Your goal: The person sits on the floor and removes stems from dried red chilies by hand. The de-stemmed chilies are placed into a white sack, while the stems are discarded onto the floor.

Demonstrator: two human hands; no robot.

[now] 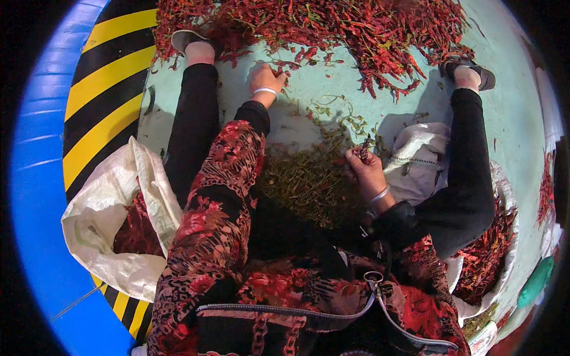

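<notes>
My right hand [368, 171] is shut on a dark dried chilli pepper [365, 151], its tip sticking up past the thumb. Below and left of that hand spreads a heap of green-brown chilli stems [307, 187] between my legs. My left hand [266, 81] reaches forward over the pale green floor [307, 89], its fingers down beside a few loose red chillies [291, 64]. Whether those fingers pinch one is hidden by the hand. Ahead lies a wide pile of dried red chillies [347, 26], reaching both of my feet.
At left stands an open white woven sack [102, 222] with red chillies inside. Another white sack [512, 222], holding chillies, is behind my right leg. White sack cloth [414, 155] lies beside my right hand. Yellow-black striping [107, 98] borders a blue surface [40, 187] on the left.
</notes>
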